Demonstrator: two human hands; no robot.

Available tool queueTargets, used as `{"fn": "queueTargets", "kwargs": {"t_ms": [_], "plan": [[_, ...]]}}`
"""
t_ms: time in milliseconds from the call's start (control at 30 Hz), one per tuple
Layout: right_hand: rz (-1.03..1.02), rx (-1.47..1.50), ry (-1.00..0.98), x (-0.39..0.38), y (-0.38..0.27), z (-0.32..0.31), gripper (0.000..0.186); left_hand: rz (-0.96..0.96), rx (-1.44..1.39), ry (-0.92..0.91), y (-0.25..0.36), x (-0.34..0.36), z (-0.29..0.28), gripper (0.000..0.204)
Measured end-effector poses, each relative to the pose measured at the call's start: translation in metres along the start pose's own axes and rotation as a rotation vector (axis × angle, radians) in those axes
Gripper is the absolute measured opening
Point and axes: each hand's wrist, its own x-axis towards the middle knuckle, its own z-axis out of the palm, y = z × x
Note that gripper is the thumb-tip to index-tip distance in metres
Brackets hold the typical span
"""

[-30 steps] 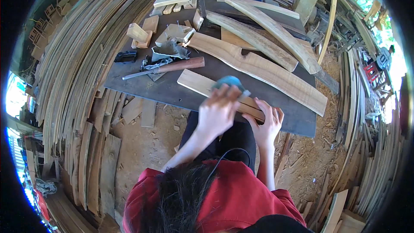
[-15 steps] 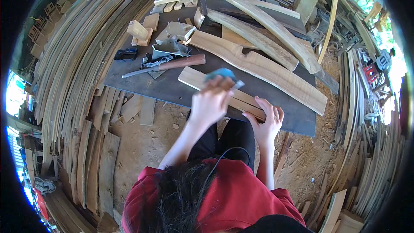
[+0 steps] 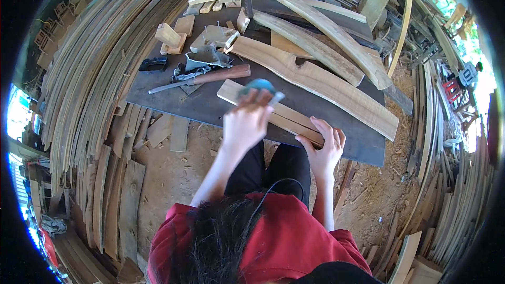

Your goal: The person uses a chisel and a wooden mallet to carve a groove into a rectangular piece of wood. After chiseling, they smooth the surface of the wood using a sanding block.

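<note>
A narrow, pale wooden strip [image 3: 288,119] lies slantwise near the front edge of the dark worktable [image 3: 194,100], with a dark line running along its right part. My left hand [image 3: 246,118] is closed on a blue-green pad [image 3: 256,85], smeared by motion, and holds it on the strip's left part. I cannot make out whether the pad is sandpaper or a cloth. At the strip's right end my right hand [image 3: 324,146] grips it, thumb on the near side and fingers over the far side. A wide curved board [image 3: 321,81] lies just beyond.
Left of the strip lie a wooden-handled chisel-like tool [image 3: 221,75], crumpled grey sheets [image 3: 209,58] and a black object [image 3: 153,64]. Wood blocks [image 3: 215,37] with upright nails stand behind. Long planks [image 3: 336,37] cover the far right. Stacked strips [image 3: 100,58] flank the left. Someone [image 3: 467,75] sits far right.
My left hand has slid the blue-green pad leftward along the strip. The strip and my right hand have stayed in place.
</note>
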Motion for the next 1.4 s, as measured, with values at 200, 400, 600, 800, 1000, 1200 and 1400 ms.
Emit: {"fn": "queueTargets", "kwargs": {"t_ms": [200, 400, 600, 800, 1000, 1200, 1400], "plan": [[0.019, 0.008, -0.027, 0.001, 0.000, -0.001, 0.056, 0.382, -0.194, 0.040, 0.041, -0.028, 0.009, 0.029], [0.005, -0.009, 0.020, 0.000, -0.001, 0.000, 0.055, -0.044, 0.009, 0.189, -0.021, -0.003, -0.009, 0.032], [0.011, -0.002, 0.010, 0.001, -0.001, 0.000, 0.055, 0.076, -0.128, 0.010, 0.032, -0.002, 0.009, 0.028], [0.020, -0.002, -0.005, 0.003, -0.003, -0.001, 0.056, 0.295, -0.177, 0.100, 0.030, -0.023, 0.006, 0.028], [0.010, -0.023, 0.012, 0.002, -0.003, -0.002, 0.057, 0.016, 0.049, 0.202, -0.014, -0.002, -0.006, 0.032], [0.025, -0.012, 0.000, 0.002, -0.003, 0.000, 0.058, 0.252, -0.154, 0.079, 0.042, -0.016, 0.016, 0.028], [0.022, -0.015, -0.001, 0.002, -0.003, -0.001, 0.059, 0.037, -0.107, 0.180, 0.028, -0.030, 0.005, 0.031]]}}
